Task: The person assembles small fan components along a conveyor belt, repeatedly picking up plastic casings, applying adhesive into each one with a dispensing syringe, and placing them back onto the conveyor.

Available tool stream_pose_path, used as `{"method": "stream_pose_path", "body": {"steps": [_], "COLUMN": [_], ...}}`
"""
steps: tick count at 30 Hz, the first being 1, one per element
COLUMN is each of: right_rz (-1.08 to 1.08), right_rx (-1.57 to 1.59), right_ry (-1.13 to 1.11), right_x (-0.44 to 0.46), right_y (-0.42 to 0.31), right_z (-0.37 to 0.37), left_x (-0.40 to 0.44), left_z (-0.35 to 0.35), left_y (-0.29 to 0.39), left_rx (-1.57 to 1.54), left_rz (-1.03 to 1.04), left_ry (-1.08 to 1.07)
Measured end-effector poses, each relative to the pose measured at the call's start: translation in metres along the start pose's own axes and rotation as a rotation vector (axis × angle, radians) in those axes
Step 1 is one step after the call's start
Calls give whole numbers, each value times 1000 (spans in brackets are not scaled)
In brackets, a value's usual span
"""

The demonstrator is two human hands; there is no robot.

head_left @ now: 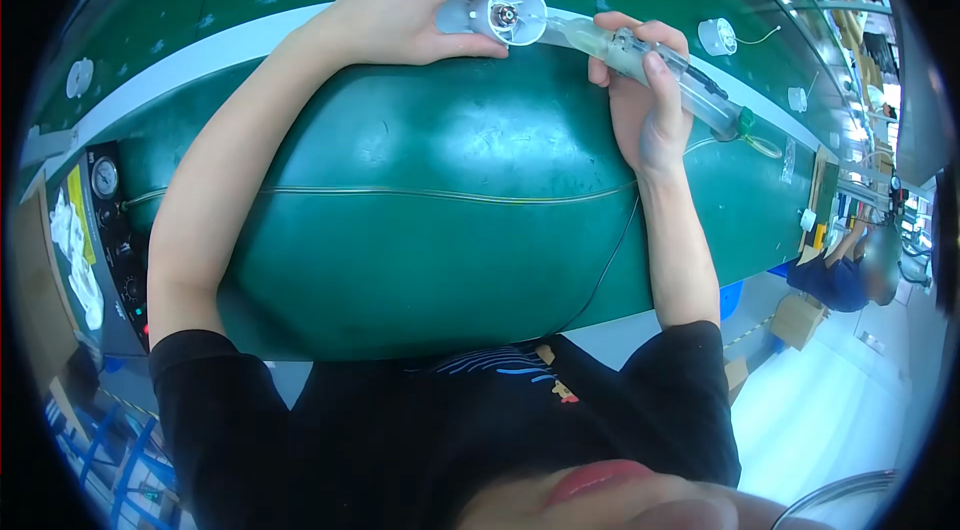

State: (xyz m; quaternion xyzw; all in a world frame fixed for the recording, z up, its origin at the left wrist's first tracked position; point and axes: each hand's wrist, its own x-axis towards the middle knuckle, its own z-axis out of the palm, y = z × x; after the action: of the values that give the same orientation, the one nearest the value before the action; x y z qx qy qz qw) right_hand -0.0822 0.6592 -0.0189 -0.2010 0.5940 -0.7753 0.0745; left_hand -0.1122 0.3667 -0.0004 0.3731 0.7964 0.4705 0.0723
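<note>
My left hand (410, 15) is closed around a white round plastic housing (538, 5), its open end turned toward me. Inside the housing a small metal part shows at the centre, with thin ribs around it. In my right hand (650, 95) lies a clear dispensing syringe (705, 105), partly filled with a pale substance. It is tilted, its tip end pointing left, close to the housing's right rim; whether they touch I cannot tell. A green fitting (742, 124) closes the syringe's rear end, where a thin hose is attached.
Across the green table (420, 260) runs a clear air hose (400, 192). A control box with a pressure gauge (104, 177) stands at left. White round parts lie beyond a pale strip, one (717, 37) with a wire. At far right is another person (840, 275).
</note>
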Motion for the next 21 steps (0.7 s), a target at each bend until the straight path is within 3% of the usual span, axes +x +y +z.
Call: {"method": "stream_pose_path", "body": {"steps": [1,4,21], "right_rz": [7,19,5], "right_rx": [10,31,-15], "right_ry": [2,1,-43], "right_x": [0,0,0], "right_y": [0,0,0], "right_z": [-1,-2,-2], "left_x": [0,0,2], "left_z": [1,17,20], "left_y": [-4,-24,-25], "left_rx": [-6,290,342], "left_rz": [1,301,288], "left_ry": [-4,246,253]}}
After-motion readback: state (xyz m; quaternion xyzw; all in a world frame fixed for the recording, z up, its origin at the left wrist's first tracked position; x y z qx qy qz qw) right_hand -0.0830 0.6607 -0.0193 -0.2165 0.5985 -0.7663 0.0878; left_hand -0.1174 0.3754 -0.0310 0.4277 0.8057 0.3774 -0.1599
